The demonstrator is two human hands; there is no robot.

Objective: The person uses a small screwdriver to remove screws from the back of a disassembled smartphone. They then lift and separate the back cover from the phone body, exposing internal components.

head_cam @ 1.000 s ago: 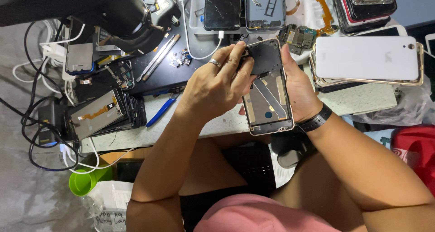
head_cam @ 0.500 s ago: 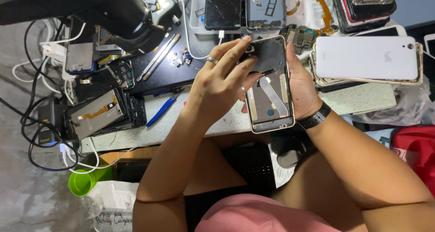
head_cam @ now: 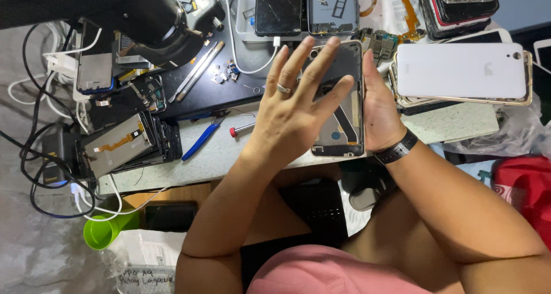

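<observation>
The right hand [head_cam: 380,107] is gripping an opened phone frame [head_cam: 344,119] by its right long edge, with the thumb and palm wrapping around the side. The frame is being held just above the near edge of the grey work table [head_cam: 241,153], in the middle of the scene. The left hand [head_cam: 293,107] is lying over the left part of the frame with all fingers spread flat and relaxed; it is grasping nothing, only covering or lightly touching it. This hand is wearing one ring [head_cam: 283,89], and the right wrist is carrying one black wristband [head_cam: 397,150].

I judge the frame to be light and stiff but thin, so it could bend or crack if it is pressed in the middle. The bare inner parts look fragile. The safest hold is probably along the two long metal edges, not on the open inside.

Counting the things nearby: one white phone back [head_cam: 462,70] is resting on a stack at the right, one blue-handled tool [head_cam: 201,142] and one red-tipped screwdriver [head_cam: 242,129] are lying to the left of the hands, and one green cup [head_cam: 103,231] is standing near the left, below the table. At the far side, two dark phone parts are lying side by side in a tray.
</observation>
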